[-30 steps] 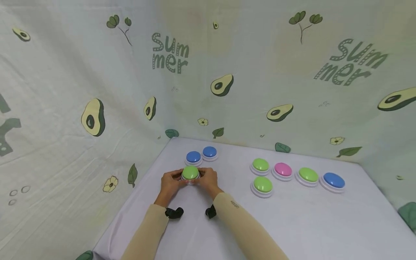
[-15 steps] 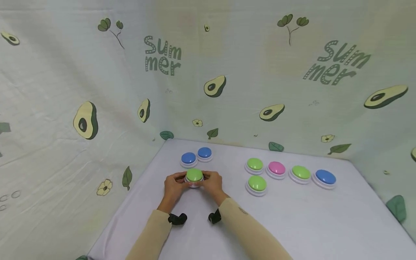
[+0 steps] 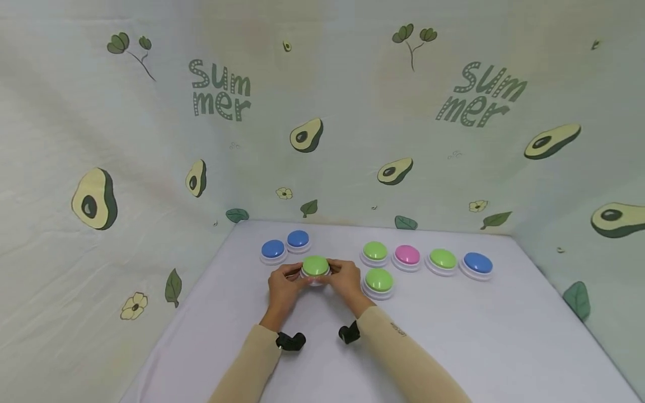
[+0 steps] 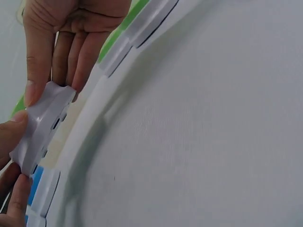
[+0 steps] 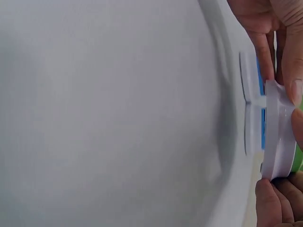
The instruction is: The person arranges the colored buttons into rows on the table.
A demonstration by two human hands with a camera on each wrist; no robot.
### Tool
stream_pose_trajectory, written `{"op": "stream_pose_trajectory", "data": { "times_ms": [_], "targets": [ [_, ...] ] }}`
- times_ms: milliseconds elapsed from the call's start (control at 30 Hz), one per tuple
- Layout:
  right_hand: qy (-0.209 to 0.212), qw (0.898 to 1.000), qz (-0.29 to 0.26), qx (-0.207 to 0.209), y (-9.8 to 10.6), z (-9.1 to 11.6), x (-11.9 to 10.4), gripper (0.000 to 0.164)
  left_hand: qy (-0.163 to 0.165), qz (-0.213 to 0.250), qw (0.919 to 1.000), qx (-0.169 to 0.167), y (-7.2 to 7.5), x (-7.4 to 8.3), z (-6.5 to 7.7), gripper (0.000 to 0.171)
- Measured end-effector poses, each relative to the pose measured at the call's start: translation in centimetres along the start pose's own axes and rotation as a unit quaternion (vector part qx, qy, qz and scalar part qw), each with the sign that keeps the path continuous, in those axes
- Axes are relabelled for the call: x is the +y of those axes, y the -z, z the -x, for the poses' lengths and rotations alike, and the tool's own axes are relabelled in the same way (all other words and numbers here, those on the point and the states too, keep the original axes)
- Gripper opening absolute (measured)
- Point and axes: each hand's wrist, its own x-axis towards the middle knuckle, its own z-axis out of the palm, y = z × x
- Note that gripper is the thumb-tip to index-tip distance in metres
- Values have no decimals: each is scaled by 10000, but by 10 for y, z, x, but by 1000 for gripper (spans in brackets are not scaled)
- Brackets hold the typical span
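Both hands grip a round push button (image 3: 315, 266) with a green dome and a white base. My left hand (image 3: 284, 288) holds its left side and my right hand (image 3: 347, 280) its right side, thumbs toward me on the near edge. In the left wrist view, the white base (image 4: 45, 127) is tilted, slots along its underside, apart from the table. The right wrist view shows the base (image 5: 279, 132) between the two hands, with the green dome mostly cut off by the frame. Closest to my right hand stands another green button (image 3: 379, 280).
Two blue buttons (image 3: 273, 249) sit behind and left of the hands. To the right are another green button (image 3: 375, 251), a pink button (image 3: 407, 255), a third green one (image 3: 443, 258) and a blue one (image 3: 477, 263). A printed cloth (image 3: 342, 84) walls the white table (image 3: 453, 336).
Both hands have carried the green button rightward, away from the two blue buttons and nearer the right-hand group. The head view has turned right, and the standing buttons keep their places.
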Motion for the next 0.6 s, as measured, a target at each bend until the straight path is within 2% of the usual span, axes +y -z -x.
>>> {"op": "stream_pose_trajectory", "data": {
  "times_ms": [267, 433, 533, 600],
  "targets": [
    [14, 9985, 335, 431, 47, 4, 6, 63, -80, 201, 9997, -148, -50, 16, 5, 44],
    [-108, 9972, 294, 682, 78, 10, 17, 63, -56, 324, 9987, -399, -83, 25, 11, 45],
    [-201, 9962, 285, 803, 98, 14, 20, 63, -134, 419, 9973, -586, -103, 33, 16, 45],
    [-225, 9951, 370, 894, 111, 17, 22, 64, -306, 459, 9960, -696, -115, 38, 19, 45]
  ]
}}
